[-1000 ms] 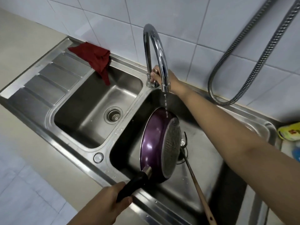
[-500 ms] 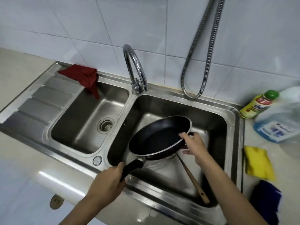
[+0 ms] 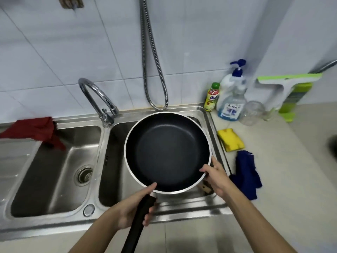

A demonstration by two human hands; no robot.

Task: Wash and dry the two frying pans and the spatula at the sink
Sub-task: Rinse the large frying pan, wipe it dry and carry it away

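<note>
1. Head view, only one there is. The frying pan (image 3: 167, 152) is held level, cooking side up, right over the right-hand basin of the sink (image 3: 102, 214). It's up in the air, not sitting on the basin floor.

2. Left hand (image 3: 135, 207) has its fingers curled round the black handle (image 3: 140, 216), thumb stretched up toward the rim. My guess is that's the load-bearing grip, since the handle sticks out toward the person over the sink's front edge.

3. Right hand (image 3: 215, 176) pinches the pan's rim on the side nearest the tabletop (image 3: 291, 170), thumb on the inside edge, fingers underneath. Looks like a steadying hold so the pan can be tilted or inspected without wobbling.

4. Inside of the pan looks dark and clean, no suds I can make out, so I'd say it's washed and due for drying. No water is coming from the faucet (image 3: 98, 101), which stands behind the sink's divider, well left of the pan.

5. Drying stuff: a blue cloth (image 3: 246, 172) lies on the tabletop just right of the sink, close to the right hand. A yellow sponge (image 3: 230, 139) sits behind it, and bottles (image 3: 229, 99) further back by the wall. A red cloth (image 3: 34, 130) hangs over the sink's far-left back edge.

6. A bit of something wooden (image 3: 206, 188) pokes out below the pan in the basin, maybe the spatula, can't say for sure. The second pan isn't visible.
</note>
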